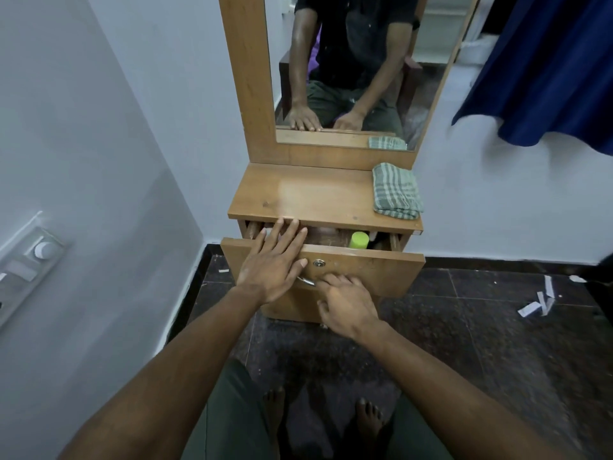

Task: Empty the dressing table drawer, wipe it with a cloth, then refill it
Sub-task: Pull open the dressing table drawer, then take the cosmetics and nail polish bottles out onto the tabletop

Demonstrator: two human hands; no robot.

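The wooden dressing-table drawer (365, 263) was found partly pulled out; a lime-green capped bottle (359, 240) was seen inside; the left hand (272, 263) was laid flat, fingers spread, over its front edge, gripping nothing; the right hand (345, 302) was curled at the metal handle (306, 281); a folded green checked cloth (396, 190) was noted on the tabletop (308, 197).

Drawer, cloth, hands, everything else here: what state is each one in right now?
Drawer: partly open, things inside.
Green-capped bottle: in the drawer, cap on.
Cloth: folded, lying on the tabletop, unused.
Lock: no key in it.
Handle: right hand's fingers on it.
Left hand: open, flat over the drawer front's top edge.
Right hand: fingers curled at the handle.
Paper scraps: scattered on the floor.
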